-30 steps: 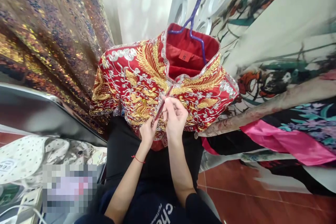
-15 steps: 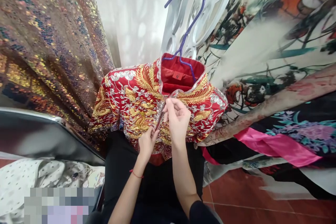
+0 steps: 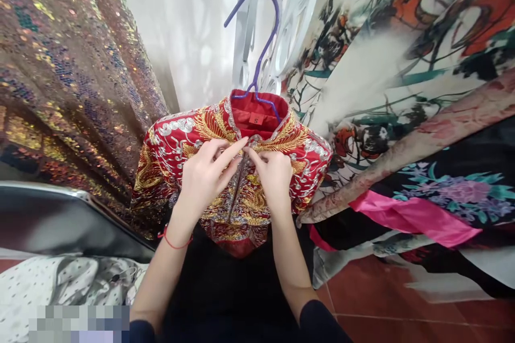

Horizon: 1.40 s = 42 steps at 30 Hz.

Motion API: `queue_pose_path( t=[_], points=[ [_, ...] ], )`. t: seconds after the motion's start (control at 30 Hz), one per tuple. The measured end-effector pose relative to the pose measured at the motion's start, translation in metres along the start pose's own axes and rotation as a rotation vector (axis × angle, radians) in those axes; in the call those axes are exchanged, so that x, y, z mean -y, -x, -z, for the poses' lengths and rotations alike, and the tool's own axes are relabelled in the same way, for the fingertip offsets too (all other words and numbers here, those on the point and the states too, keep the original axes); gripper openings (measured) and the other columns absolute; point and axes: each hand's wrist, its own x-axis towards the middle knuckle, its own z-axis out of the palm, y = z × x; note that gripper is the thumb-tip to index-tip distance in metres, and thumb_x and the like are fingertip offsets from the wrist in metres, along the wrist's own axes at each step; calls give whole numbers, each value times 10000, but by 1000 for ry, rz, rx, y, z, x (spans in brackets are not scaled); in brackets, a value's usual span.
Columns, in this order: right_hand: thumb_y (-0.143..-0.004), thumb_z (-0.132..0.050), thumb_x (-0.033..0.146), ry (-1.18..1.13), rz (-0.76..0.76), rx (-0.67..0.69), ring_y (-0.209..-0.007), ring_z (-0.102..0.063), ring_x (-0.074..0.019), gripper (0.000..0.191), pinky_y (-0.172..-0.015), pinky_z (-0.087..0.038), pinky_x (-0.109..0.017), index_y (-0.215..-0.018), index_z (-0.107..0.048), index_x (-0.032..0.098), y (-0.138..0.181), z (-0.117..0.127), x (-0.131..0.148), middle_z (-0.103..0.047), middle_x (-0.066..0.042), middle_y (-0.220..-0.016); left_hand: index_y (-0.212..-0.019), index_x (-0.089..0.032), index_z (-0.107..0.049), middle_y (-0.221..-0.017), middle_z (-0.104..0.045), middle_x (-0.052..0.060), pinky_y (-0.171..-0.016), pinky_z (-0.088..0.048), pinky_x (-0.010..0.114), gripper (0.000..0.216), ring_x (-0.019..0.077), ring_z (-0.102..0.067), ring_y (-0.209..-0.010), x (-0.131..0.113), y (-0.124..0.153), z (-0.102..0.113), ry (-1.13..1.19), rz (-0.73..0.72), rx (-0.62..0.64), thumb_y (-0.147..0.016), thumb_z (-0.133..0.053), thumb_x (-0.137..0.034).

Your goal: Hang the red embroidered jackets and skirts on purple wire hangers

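Note:
A red jacket [image 3: 193, 136] with gold and silver embroidery hangs on a purple hanger [image 3: 261, 56], its front toward me. A tag marked S [image 3: 256, 119] shows inside its stand-up collar. My left hand [image 3: 207, 174] is at the throat of the jacket, index finger and thumb closed on the collar's left edge. Right beside it, my right hand [image 3: 272, 174] pinches the opposite edge, thumb and index together. The fingertips of both hands meet just below the collar; what small fastening lies there is hidden. Below them the front seam runs straight down.
Sequinned fabric [image 3: 80, 53] hangs at the left, above a black chair back [image 3: 68, 217] and polka-dot cloth [image 3: 48, 284]. A white openwork frame [image 3: 300, 16] stands behind the hanger. Printed drapery [image 3: 362, 75] and a pink ribbon [image 3: 414, 217] are at the right, over red floor tiles [image 3: 386, 295].
My left hand has risen from the lower front seam to the collar. My right hand stays near the collar. In view, jacket and hanger have shifted slightly left.

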Motion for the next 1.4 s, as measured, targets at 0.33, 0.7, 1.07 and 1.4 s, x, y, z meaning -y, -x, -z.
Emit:
queue_pose_path(
  t=[0.33,0.7,1.07,1.4],
  points=[
    [-928,-544,633,-57,126,-22,-457,-438,-109,563,-556,-286,-268,-575,-666,212,13,16,3,-570,20,-479,-939,-227,-723,-803,-693,2,-679,-462,292,73,152,-556,-744,11,-34,7,-68,-108,-83,-928,-663,-267],
    [-907,-661,437,128,808,-332,-1278,-508,-306,356,-1024,-441,-493,-1241,-673,315,-13,94,-13,-600,-102,-1328,-1098,-296,-731,-1441,-505,86,-1150,-354,556,423,347,-412,-1373,52,-66,32,-43,-102,151,-765,-784,-551],
    [-955,-560,441,-329,829,198,-762,-566,-129,211,-771,-473,-302,-934,-627,242,-86,101,1,-632,18,-849,-772,-235,-666,-945,-735,17,-1031,-427,455,197,264,-645,-1204,79,-81,68,-90,-77,188,-901,-666,-384],
    [-946,-601,422,-284,640,-68,-980,-669,-218,430,-902,-524,-390,-1320,-503,236,-51,73,-15,-687,-69,-1068,-1348,-191,-535,-1144,-718,97,-795,-531,284,600,189,-678,-931,129,-40,27,181,297,258,-832,-668,-466]
  ],
)
